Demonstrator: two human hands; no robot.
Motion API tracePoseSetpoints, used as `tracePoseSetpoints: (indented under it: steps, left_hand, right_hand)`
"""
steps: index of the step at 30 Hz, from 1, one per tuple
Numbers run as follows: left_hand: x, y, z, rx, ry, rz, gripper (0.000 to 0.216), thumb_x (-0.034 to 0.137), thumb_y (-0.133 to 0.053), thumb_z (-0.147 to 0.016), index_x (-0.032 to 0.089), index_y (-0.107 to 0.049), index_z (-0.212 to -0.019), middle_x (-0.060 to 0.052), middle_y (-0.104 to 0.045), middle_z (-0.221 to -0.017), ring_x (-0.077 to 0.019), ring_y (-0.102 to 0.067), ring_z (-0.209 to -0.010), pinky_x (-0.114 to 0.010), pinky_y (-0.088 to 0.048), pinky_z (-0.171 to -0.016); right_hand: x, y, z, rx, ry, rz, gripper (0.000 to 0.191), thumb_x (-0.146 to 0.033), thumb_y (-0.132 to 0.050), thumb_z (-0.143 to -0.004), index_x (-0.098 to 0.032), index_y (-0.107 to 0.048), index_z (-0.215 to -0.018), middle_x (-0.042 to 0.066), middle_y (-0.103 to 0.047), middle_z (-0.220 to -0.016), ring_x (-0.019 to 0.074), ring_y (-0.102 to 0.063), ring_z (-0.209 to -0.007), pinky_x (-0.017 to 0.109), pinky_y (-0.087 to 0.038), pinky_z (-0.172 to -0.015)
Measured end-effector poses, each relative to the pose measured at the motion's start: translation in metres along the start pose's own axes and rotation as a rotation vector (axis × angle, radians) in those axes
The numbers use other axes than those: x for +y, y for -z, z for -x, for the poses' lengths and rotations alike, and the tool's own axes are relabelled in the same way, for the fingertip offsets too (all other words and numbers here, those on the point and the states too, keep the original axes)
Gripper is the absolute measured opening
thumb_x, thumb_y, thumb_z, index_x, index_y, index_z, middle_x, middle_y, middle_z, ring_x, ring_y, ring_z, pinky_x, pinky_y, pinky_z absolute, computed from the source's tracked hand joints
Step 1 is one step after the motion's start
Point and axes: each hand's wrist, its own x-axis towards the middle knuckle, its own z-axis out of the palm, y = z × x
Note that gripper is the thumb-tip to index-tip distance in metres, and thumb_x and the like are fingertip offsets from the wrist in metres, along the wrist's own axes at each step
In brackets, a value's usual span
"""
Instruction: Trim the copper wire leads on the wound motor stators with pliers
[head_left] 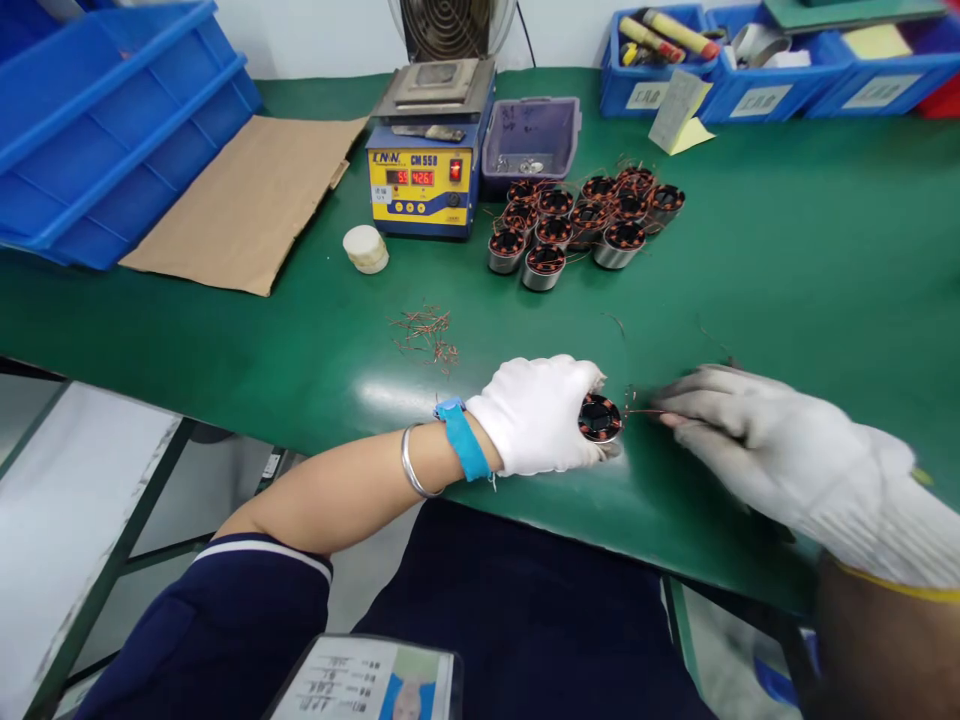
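Note:
My left hand [544,415], in a white glove, is wrapped round a motor stator [600,418] at the table's front part. The stator's open top faces up, showing a black core and copper windings inside a metal ring. To its right, my right hand [757,440], gloved too and slightly blurred, pinches a thin copper wire [643,411] that runs out from the stator's side. A tool may lie under the right palm, but it is mostly hidden. Several more stators [553,232] with loose wire ends stand grouped further back on the table.
Wire clippings [427,335] lie left of my hands, near a round white pot [365,248]. Behind stand a yellow-and-blue solder pot unit [421,190], a purple bin [532,145] and blue tool boxes [660,95]. Cardboard [247,200] and a blue crate [120,130] are at left.

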Motion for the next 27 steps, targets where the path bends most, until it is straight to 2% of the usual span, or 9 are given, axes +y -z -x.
tracePoseSetpoints:
  steps: [3,5,8,12,15,19,23,25,27]
  left_hand:
    - [0.002,0.000,0.000,-0.005,0.038,0.017,0.058,0.059,-0.075,-0.075,0.020,-0.068,-0.119,-0.009,-0.075,-0.108,-0.0328,-0.075,-0.104,-0.040,-0.058,-0.087]
    - [0.003,-0.001,0.000,0.002,0.045,0.007,0.057,0.062,-0.074,-0.075,0.020,-0.069,-0.112,-0.009,-0.075,-0.104,-0.0330,-0.075,-0.102,-0.040,-0.058,-0.086]
    - [0.003,-0.001,0.000,0.037,0.065,-0.019,0.052,0.063,-0.073,-0.076,0.020,-0.068,-0.104,-0.007,-0.075,-0.098,-0.0323,-0.075,-0.099,-0.039,-0.058,-0.083]
    - [0.001,0.003,-0.001,0.059,0.143,-0.048,0.051,0.063,-0.071,-0.076,0.019,-0.066,-0.100,-0.008,-0.074,-0.097,-0.0337,-0.075,-0.096,-0.040,-0.058,-0.080]
    - [-0.002,0.006,-0.003,0.054,0.129,-0.030,0.049,0.062,-0.073,-0.074,0.020,-0.066,-0.099,-0.008,-0.074,-0.097,-0.0333,-0.075,-0.096,-0.040,-0.058,-0.079]
    - [0.001,0.004,-0.003,0.063,0.089,-0.068,0.046,0.060,-0.071,-0.076,0.021,-0.067,-0.101,-0.007,-0.074,-0.095,-0.0312,-0.076,-0.097,-0.037,-0.057,-0.081]
    - [0.005,0.000,-0.002,0.051,0.094,-0.099,0.050,0.063,-0.069,-0.077,0.021,-0.068,-0.103,-0.007,-0.074,-0.095,-0.0310,-0.076,-0.097,-0.038,-0.057,-0.082]
    - [0.004,-0.001,-0.002,0.047,0.094,-0.094,0.053,0.067,-0.068,-0.077,0.020,-0.068,-0.102,-0.008,-0.074,-0.095,-0.0314,-0.075,-0.095,-0.038,-0.057,-0.080]
    - [0.003,-0.001,-0.003,0.062,0.086,-0.081,0.053,0.067,-0.067,-0.077,0.020,-0.068,-0.100,-0.008,-0.073,-0.094,-0.0316,-0.075,-0.094,-0.039,-0.057,-0.078]
  right_hand:
    - [-0.003,0.006,0.000,0.168,-0.145,0.088,0.021,-0.042,-0.061,-0.092,-0.026,-0.074,-0.097,0.010,-0.077,-0.104,0.0265,-0.074,-0.086,0.041,-0.058,-0.069]
    - [-0.014,0.002,-0.007,0.215,-0.029,0.130,0.024,-0.041,-0.064,-0.089,-0.026,-0.072,-0.106,0.014,-0.075,-0.116,0.0330,-0.072,-0.102,0.052,-0.056,-0.089]
    - [-0.024,-0.005,-0.014,0.151,0.215,0.228,0.013,-0.027,-0.057,-0.090,-0.027,-0.070,-0.093,0.009,-0.078,-0.103,0.0330,-0.072,-0.102,0.066,-0.043,-0.106]
    - [-0.015,0.000,-0.010,0.176,0.228,0.299,0.014,-0.027,-0.058,-0.088,-0.028,-0.061,-0.074,0.003,-0.077,-0.081,0.0281,-0.073,-0.083,0.060,-0.049,-0.098]
    - [-0.014,0.005,-0.013,0.209,0.194,0.213,0.008,-0.027,-0.066,-0.085,-0.029,-0.062,-0.078,0.004,-0.078,-0.084,0.0295,-0.073,-0.086,0.054,-0.054,-0.087]
    - [-0.030,-0.004,-0.029,0.145,0.074,0.146,0.012,-0.023,-0.060,-0.089,-0.030,-0.069,-0.084,0.005,-0.080,-0.103,0.0316,-0.073,-0.101,0.061,-0.049,-0.097]
    - [-0.034,-0.011,-0.026,0.015,-0.016,0.101,0.021,-0.021,-0.057,-0.090,-0.030,-0.069,-0.075,0.001,-0.079,-0.091,0.0271,-0.073,-0.100,0.065,-0.038,-0.113]
    - [-0.030,-0.010,-0.016,0.048,0.016,0.125,0.018,-0.023,-0.060,-0.087,-0.030,-0.067,-0.072,0.001,-0.077,-0.086,0.0285,-0.073,-0.098,0.067,-0.037,-0.114]
    - [-0.024,-0.006,-0.006,0.084,0.108,0.175,0.018,-0.025,-0.060,-0.087,-0.028,-0.065,-0.069,0.002,-0.076,-0.081,0.0303,-0.073,-0.094,0.067,-0.044,-0.107]
